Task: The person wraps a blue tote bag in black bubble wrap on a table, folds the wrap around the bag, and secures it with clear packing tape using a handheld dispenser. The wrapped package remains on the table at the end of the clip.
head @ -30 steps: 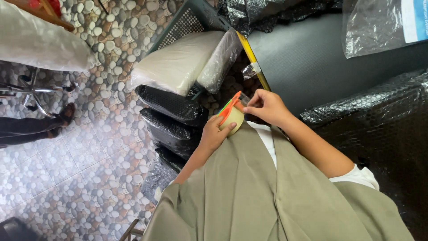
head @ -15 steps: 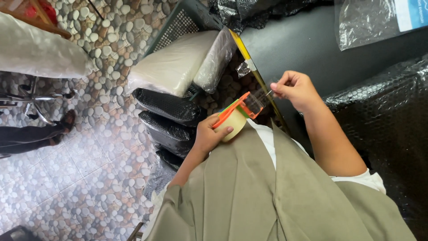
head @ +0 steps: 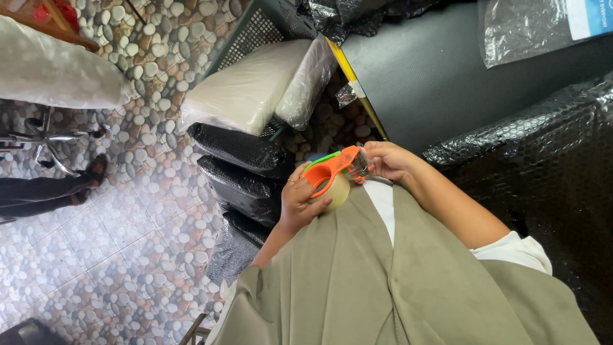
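My left hand (head: 300, 199) grips an orange tape dispenser (head: 330, 171) loaded with a roll of clear tape (head: 336, 189), held in front of my chest. At the dispenser's cutter end my right hand (head: 387, 160) pinches the loose end of the tape (head: 359, 163). Both hands hover just off the edge of a dark table (head: 434, 76) with a yellow rim. A black bubble-wrapped parcel (head: 530, 166) lies on the table to the right of my right forearm.
A green plastic crate (head: 255, 32) on the pebble-pattern floor holds pale wrapped bundles (head: 246, 92). Black bubble-wrapped packs (head: 239, 172) are stacked below it. A clear plastic bag (head: 530, 29) lies at the table's far right. Another person's leg and shoe (head: 57, 185) show at left, near a chair base (head: 48, 131).
My right hand, which had pulled a strip of tape out to the right, has come back to the dispenser's cutter. The dispenser has tilted slightly in my left hand.
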